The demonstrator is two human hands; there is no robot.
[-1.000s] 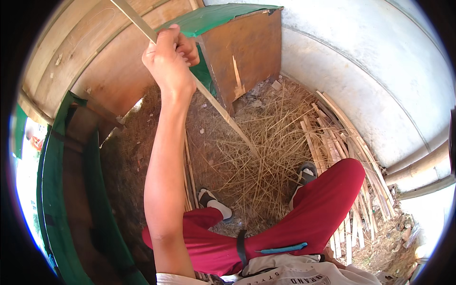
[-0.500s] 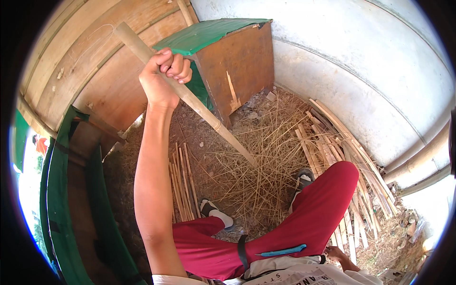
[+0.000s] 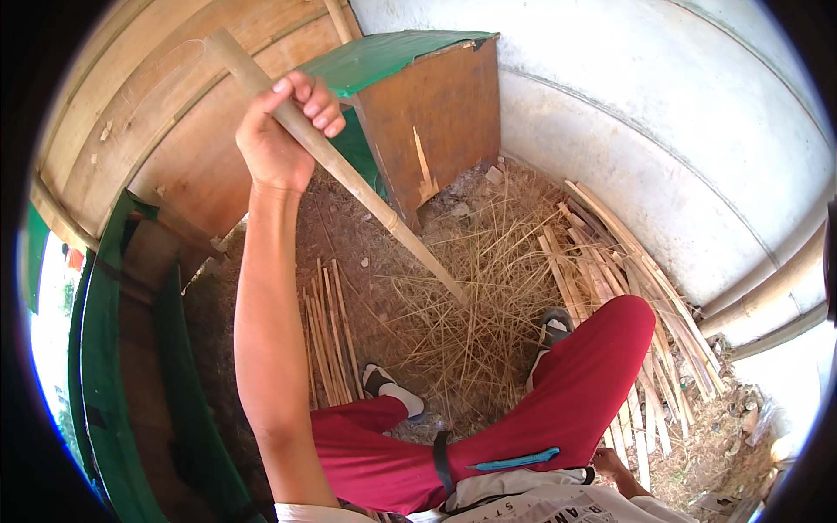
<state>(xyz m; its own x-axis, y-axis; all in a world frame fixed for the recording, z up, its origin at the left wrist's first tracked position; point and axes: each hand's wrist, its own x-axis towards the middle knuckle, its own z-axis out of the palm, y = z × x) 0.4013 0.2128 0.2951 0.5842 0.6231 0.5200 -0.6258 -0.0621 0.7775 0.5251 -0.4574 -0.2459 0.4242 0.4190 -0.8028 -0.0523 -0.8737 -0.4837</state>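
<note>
On the left stands a frame draped in green cloth; to its right, thin strips lie side by side on the ground, probably laid so to keep them together beside the left foot. Above them the left hand is raised well out, its grip curled around the bamboo piece, thumb against one side and fingers around the other. The bamboo slants down through the grip: a short end sticks out past the hand to the far left, while the longer part runs near and right, past the wooden box, to the straw. The tip seems to meet the straw, so the ground may take some weight while the hand steadies the top. Farther right, the right hand hangs beside the thigh, near a larger stack of strips; its fingers are hidden, so I cannot tell its grip.
</note>
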